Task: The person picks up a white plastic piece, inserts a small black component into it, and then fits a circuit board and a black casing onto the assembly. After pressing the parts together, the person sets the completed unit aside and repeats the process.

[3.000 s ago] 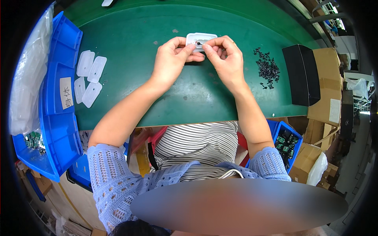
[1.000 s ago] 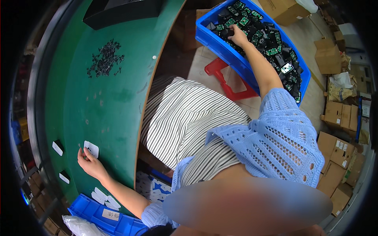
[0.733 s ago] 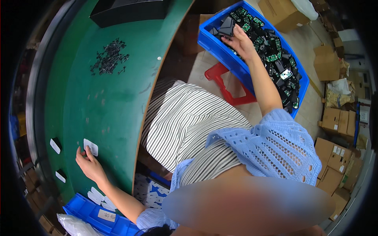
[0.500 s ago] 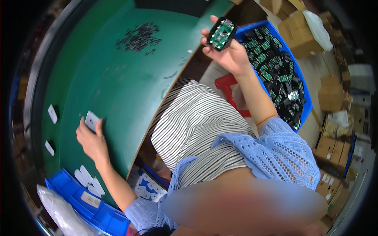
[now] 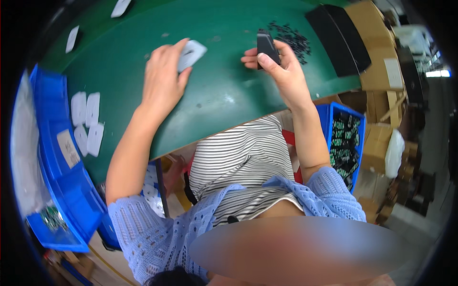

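My left hand (image 5: 164,76) is raised over the green table, closed on a flat white plastic cover (image 5: 192,54) with rounded corners and a small dark mark. Level with it, my right hand (image 5: 285,66) grips a black plastic housing (image 5: 267,46) between thumb and fingers, its dark side toward me. The circuit board inside the housing cannot be seen from this angle. The two pieces are apart, a gap of table between them. Just beyond the right hand lies a pile of small black parts (image 5: 296,42).
Several white covers (image 5: 93,108) lie at the left beside blue bins (image 5: 57,136); two more are farther back. At right, below table height, stands a blue crate (image 5: 361,143) of black housings with green boards. A black panel (image 5: 336,38) and cardboard (image 5: 374,43) are at the back right.
My right hand has brought the housing from beside the crate in over the table and turned it, hiding its green board. My left hand has lifted the white cover. The view has swung round.
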